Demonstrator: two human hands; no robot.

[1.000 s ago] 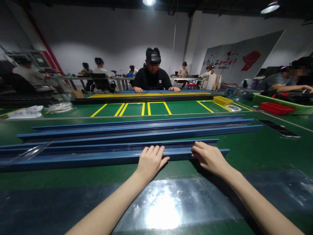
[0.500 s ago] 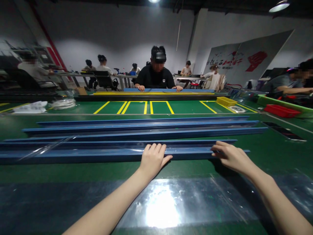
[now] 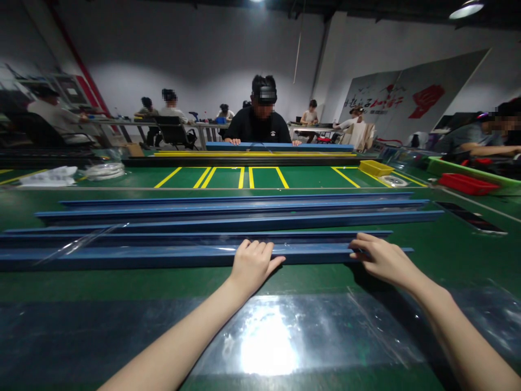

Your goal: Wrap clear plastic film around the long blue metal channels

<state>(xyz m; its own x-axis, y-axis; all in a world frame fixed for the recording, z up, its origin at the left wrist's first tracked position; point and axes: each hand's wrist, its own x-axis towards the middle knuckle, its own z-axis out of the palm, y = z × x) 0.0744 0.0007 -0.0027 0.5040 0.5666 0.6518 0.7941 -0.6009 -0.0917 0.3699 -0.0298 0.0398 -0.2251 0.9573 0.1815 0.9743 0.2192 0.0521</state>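
The nearest blue channel [image 3: 154, 260] runs out past the left edge, so its far end is lost. The left hand [image 3: 251, 267] covers part of its near wall, and its fingertips are out of sight behind the knuckles; how firmly it grips cannot be told. Shadow and curled fingers obscure what the right hand [image 3: 378, 254] pinches. Both forearms leave at the frame's borders. Glare washes out the middle of the clear sheet [image 3: 183, 331]. The right edge cuts the green tray [image 3: 507, 187], and the lettering [image 3: 374, 101] on the backdrop is too blurred to read.
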